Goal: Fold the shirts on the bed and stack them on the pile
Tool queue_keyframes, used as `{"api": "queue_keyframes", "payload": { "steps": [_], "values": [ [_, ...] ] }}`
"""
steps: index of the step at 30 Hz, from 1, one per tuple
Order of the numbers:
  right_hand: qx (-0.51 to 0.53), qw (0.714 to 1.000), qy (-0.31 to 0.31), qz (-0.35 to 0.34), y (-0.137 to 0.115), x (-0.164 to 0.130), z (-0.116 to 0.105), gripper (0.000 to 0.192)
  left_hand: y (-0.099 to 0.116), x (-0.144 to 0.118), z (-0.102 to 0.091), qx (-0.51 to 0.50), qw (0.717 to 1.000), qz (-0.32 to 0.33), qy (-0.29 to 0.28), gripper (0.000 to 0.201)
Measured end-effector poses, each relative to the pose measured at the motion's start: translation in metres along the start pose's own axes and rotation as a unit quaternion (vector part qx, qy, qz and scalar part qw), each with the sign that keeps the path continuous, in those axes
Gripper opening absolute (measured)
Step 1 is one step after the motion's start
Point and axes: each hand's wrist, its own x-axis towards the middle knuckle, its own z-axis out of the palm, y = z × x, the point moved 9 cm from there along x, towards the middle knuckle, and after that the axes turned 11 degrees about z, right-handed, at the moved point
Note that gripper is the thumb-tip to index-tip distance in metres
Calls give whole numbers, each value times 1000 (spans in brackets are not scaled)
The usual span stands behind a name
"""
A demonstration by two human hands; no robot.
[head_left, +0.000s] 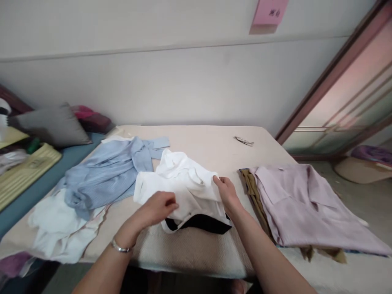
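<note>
A crumpled white top (183, 179) with a black band (205, 222) along its near edge lies bunched in front of me. At its right side, my right hand (226, 191) pinches the white cloth between thumb and fingers. My left hand (161, 207), with a silver bracelet on the wrist, is over the left part of the top. Its fingers are curled in, and whatever they may hold is hidden.
A light blue garment (113, 167) and white clothes (61, 224) lie to the left. Folded lilac clothing (306, 204) rests on an olive piece (254, 192) at right. Glasses (244, 141) lie toward the back of the covered table (208, 139), against the wall.
</note>
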Motion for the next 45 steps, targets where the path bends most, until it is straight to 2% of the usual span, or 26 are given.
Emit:
{"api": "queue_keyframes", "payload": {
  "steps": [2, 4, 7, 9, 12, 14, 18, 20, 22, 24, 25, 27, 29, 31, 34, 36, 38, 41, 43, 45],
  "values": [
    [23, 999, -4, 33, 4, 0, -2, 58, -25, -3, -21, 81, 995, -43, 45, 22],
    [10, 999, -11, 40, 3, 0, -1, 53, -37, -4, -30, 122, 989, -56, 65, 22],
    [-43, 999, -4, 19, -1, 2, -2, 46, -33, 0, -31, 153, 983, -36, 100, 12],
    [-89, 996, 7, -1, -4, 5, -3, 45, -25, 5, -24, 175, 978, -15, 111, 23],
    [-163, 986, 11, -18, -4, 6, -4, 42, -20, 12, -6, 208, 976, 9, 67, 39],
    [-198, 980, -3, -26, -4, 6, -3, 36, -29, 13, 1, 237, 971, -11, 30, 44],
    [-202, 977, -36, -55, -8, 4, 1, 29, -57, 8, -11, 272, 959, -79, -9, 25],
    [-197, 978, -39, -65, -9, 4, 2, 31, -56, 3, -23, 219, 973, -67, 5, 13],
    [-201, 976, -36, -71, -9, 5, 2, 31, -42, -2, -26, 109, 994, -19, 6, 12],
    [-209, 975, -29, -74, -9, 6, 1, 31, -20, -9, -15, 18, 998, 44, -32, 27],
    [-212, 974, -24, -75, -9, 6, 1, 31, -10, -12, -6, 8, 996, 69, -59, 37],
    [-219, 973, -20, -76, -9, 6, 1, 31, 0, -15, 14, 68, 989, 90, -98, 49],
    [-221, 972, -18, -72, -9, 7, 0, 32, -1, -12, 28, 154, 979, 78, -106, 37],
    [-218, 974, -12, -62, -8, 7, -2, 33, -7, -6, 32, 180, 978, 54, -91, 20],
    [-198, 979, -4, -54, -8, 9, -7, 36, -9, 0, 17, 102, 993, 38, -46, 18],
    [-170, 984, 16, -54, -9, 13, -16, 37, -7, -2, -10, 8, 998, 51, 21, 19],
    [-137, 988, 55, -50, -9, 19, -32, 37, -12, -12, -48, -96, 986, 53, 125, 18],
    [-110, 990, 87, -26, -5, 25, -52, 30, -48, -40, -100, -207, 936, -5, 285, 23],
    [-103, 994, 48, 6, 0, 26, -52, 25, -81, -62, -119, -244, 895, -81, 365, 25],
    [-68, 997, -16, 31, 3, 23, -46, 24, -110, -82, -128, -281, 846, -148, 428, 27]
  ]
}}
